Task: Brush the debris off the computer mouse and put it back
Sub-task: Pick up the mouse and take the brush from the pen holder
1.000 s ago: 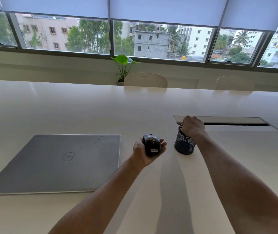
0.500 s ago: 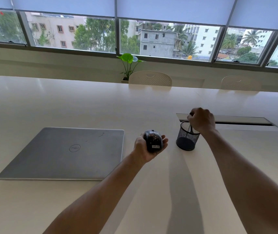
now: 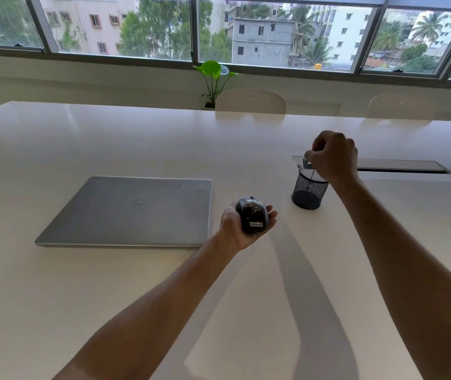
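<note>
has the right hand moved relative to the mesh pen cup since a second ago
Yes. The right hand has risen: a second ago it sat down on the mesh cup rim, now it is above the rim, pinching a thin tool.

Left hand [image 3: 242, 226] at frame center cups a black Lenovo computer mouse [image 3: 253, 214], palm up, brown debris [image 3: 251, 207] speckled on its top. Right hand [image 3: 333, 157], upper right of center, is closed above a black mesh pen cup [image 3: 308, 191], pinching a thin grey item whose lower part sits inside the cup; what it is can't be told. Closed silver Dell laptop [image 3: 134, 209] lies left of center on the white table [image 3: 109, 283]. Potted plant [image 3: 214, 78] and chairs at top, below the windows.
</note>
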